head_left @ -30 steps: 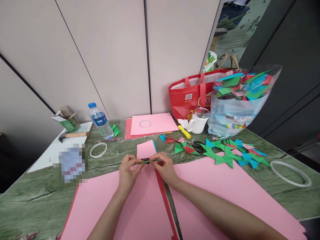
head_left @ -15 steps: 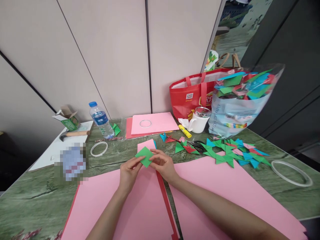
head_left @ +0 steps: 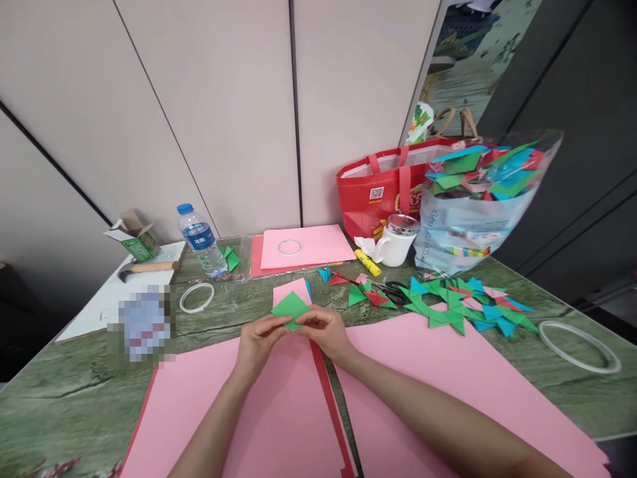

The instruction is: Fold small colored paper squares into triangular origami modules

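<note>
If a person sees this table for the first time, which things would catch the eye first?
Probably the plastic bag stuffed with bright folded paper, standing at the back right beside a red tote bag. Then the green paper pinched between the left hand and right hand at the centre, with large pink sheets spread in the foreground.

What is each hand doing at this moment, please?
Left hand: closed, pinching the green paper.
Right hand: closed, pinching the same paper's right side.
</note>
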The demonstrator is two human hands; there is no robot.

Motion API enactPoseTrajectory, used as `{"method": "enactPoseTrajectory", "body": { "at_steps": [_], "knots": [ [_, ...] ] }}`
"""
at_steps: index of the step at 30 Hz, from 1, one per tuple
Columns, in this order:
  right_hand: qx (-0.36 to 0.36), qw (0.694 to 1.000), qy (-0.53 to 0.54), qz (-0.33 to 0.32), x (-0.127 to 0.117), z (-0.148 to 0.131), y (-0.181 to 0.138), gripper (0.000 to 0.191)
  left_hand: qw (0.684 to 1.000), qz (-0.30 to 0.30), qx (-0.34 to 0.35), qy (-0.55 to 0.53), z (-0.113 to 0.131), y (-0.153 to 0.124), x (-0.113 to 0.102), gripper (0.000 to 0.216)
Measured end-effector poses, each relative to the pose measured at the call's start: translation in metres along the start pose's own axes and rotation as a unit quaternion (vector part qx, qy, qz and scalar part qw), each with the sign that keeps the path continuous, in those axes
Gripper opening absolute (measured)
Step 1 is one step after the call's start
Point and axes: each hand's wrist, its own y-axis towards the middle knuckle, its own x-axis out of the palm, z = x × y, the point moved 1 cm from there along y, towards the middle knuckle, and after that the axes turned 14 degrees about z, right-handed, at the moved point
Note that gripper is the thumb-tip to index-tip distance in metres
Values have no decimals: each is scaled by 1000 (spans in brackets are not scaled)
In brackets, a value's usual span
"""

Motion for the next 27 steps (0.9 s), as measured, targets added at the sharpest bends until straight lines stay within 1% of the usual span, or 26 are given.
{"method": "enactPoseTrajectory", "body": {
  "at_steps": [3,5,7,11,13,16,18,21,27],
  "knots": [
    [-13,1000,-3,7,0,-1,0,9,1000,3,-20,-7,2,0,0,12],
    [-11,1000,-6,3,1,-3,0,11,999,20,-41,-11,3,-1,1,10],
    [-4,1000,-7,3,2,-4,0,12,997,33,-64,-16,2,-2,2,9],
    [14,1000,-11,19,2,-5,-1,6,993,41,-103,-31,1,-5,5,9],
    [29,999,-12,23,2,-5,-1,7,990,57,-122,-38,1,-7,8,10],
    [64,997,3,30,2,-4,-1,13,982,82,-162,-54,1,-9,11,14],
    [82,996,18,35,2,-3,-1,18,975,84,-193,-75,0,-10,13,20],
    [83,996,20,39,2,-1,0,21,964,82,-223,-119,-1,-11,15,26],
    [87,995,16,46,2,1,1,26,944,102,-252,-188,-5,-14,19,24]
  ]
}}
